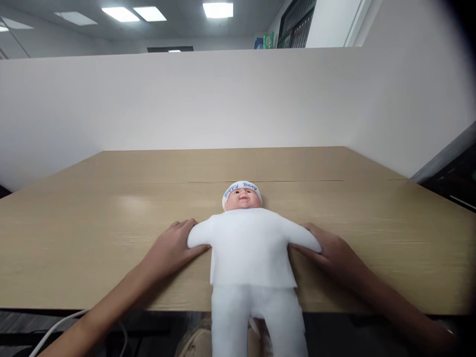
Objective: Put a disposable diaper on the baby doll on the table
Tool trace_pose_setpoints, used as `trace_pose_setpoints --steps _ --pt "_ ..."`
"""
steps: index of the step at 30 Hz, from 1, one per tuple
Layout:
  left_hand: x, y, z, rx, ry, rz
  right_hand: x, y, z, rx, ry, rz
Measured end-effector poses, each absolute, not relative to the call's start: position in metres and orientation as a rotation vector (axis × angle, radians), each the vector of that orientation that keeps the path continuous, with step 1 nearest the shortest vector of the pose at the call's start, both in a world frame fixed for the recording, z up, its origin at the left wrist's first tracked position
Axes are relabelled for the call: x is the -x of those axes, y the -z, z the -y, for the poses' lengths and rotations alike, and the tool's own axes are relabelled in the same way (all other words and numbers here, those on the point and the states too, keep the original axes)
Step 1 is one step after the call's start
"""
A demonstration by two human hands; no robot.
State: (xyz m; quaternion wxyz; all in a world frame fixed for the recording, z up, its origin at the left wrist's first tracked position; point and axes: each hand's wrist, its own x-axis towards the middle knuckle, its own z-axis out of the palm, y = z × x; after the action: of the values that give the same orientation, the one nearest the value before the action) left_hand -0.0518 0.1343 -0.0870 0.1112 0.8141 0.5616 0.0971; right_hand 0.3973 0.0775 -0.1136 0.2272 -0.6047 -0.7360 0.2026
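A baby doll [248, 246] in a white suit lies face up on the wooden table [111, 223], its head with a white "Happy Baby" cap [241, 188] pointing away from me. Its legs hang over the near table edge. My left hand [171, 249] rests flat on the table, fingers touching the end of the doll's left-side sleeve. On the other side my right hand [329, 250] lies against the other sleeve end, fingers tucked under it. Neither hand is closed around anything.
A white partition wall [186, 99] stands behind the table's far edge. A white cable [55, 329] runs below the near edge at the lower left. A dark window frame [453, 171] is at the right.
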Motion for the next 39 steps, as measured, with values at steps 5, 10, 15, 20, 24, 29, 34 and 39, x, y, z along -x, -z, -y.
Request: trace_pose_setpoints --steps 5,10,15,20,24,29,34,39 --pt "0.047 0.095 -0.198 -2.449 -0.341 -1.688 -0.399 0.121 -0.149 1.604 -0.459 2.064" --pt "0.050 0.100 -0.220 -2.520 -0.432 -1.768 -0.401 0.131 -0.185 1.472 -0.356 2.114" --pt "0.054 0.105 -0.224 -2.577 -0.592 -1.824 -0.405 0.135 -0.201 1.385 -0.258 2.128" --pt "0.051 0.108 -0.245 -2.640 -0.731 -1.927 -0.411 0.136 -0.229 1.384 -0.140 2.118" --pt "0.056 0.110 -0.270 -2.677 -0.955 -1.859 -0.413 0.138 -0.260 1.460 -0.034 2.032" --pt "0.081 0.113 -0.285 -2.562 -0.984 -1.836 -0.419 0.141 -0.277 1.469 0.046 1.929" --pt "0.090 0.113 -0.285 -2.522 -0.940 -1.800 -0.426 0.146 -0.282 1.456 0.089 1.975" --pt "0.088 0.113 -0.281 -2.546 -0.949 -1.748 -0.437 0.157 -0.284 1.432 0.069 1.954"
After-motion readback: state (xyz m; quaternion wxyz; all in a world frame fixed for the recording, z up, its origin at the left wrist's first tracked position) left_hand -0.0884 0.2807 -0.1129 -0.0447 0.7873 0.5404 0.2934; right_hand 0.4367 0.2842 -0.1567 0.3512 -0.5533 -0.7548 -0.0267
